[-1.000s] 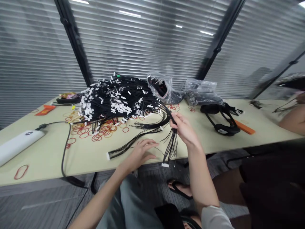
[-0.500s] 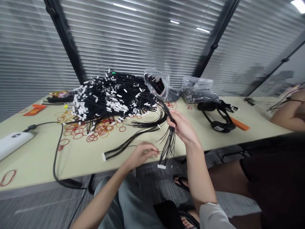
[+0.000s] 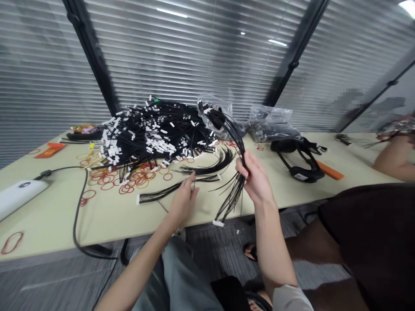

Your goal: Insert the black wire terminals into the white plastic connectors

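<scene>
My right hand [image 3: 256,181] is closed round a bundle of thin black wires [image 3: 234,190] that arcs up above the hand and hangs below it past the table edge, ending in a white connector. My left hand [image 3: 182,199] reaches forward over the beige table [image 3: 65,216], its fingertips pinched on a thin black wire next to a flat bundle of black wires [image 3: 168,190] lying there. Behind both hands lies a big heap of black wires with white connectors [image 3: 155,134].
Red rubber bands [image 3: 113,177] are scattered under and left of the heap. A white power bank [image 3: 16,196] with a black cable [image 3: 78,207] lies at the left. Plastic bags [image 3: 269,123], a black strap device [image 3: 301,160] and an orange tool [image 3: 329,170] are at the right. Another person's arm [image 3: 392,160] rests far right.
My right hand has lifted its bundle so the wires now loop up higher. My left hand has moved forward from the table edge to the flat bundle of wires.
</scene>
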Available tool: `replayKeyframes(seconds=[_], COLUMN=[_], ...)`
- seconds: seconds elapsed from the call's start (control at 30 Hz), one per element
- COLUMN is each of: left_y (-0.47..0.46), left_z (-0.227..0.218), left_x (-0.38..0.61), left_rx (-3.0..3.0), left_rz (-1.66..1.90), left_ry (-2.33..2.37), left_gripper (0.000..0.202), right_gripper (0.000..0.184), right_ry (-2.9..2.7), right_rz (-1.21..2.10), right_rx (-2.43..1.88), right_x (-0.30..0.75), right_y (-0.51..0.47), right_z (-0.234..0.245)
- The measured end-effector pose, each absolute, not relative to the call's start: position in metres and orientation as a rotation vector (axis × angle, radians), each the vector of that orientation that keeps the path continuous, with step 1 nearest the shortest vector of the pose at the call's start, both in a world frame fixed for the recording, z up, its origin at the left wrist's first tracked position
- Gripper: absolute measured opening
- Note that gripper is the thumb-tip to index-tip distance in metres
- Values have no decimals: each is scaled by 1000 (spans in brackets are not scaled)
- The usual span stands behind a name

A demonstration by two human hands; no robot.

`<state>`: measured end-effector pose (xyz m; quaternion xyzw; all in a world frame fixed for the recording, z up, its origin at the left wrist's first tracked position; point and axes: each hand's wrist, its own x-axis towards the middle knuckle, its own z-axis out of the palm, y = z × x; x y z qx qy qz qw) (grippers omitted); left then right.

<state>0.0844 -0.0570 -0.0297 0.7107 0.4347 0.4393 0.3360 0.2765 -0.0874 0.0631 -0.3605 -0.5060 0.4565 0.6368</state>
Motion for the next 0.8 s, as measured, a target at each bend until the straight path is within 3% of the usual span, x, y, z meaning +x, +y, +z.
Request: replayKeyframes(seconds=[0.2,0.5,0.7,0.8], left_y=[-81,-130,-158,-172], left_z=[8,43,46,49], left_x=[70,75,66,61], left_rx=[1668,1060,984,996], left_rz=[1510,1342,1495,1599], left_ry=[1157,349,368,449], left_gripper=[49,44,57,44], right_gripper=[16,14,18,19], right_ry=[-1294,-1392,-1388,-1376], right_rz=[965,1111,1196,1198], right_rx=[-944,-966,-984,-991], right_x=[276,255,250,247], right_y=[-122,-202,-220,-223], right_z=[60,37,38,40])
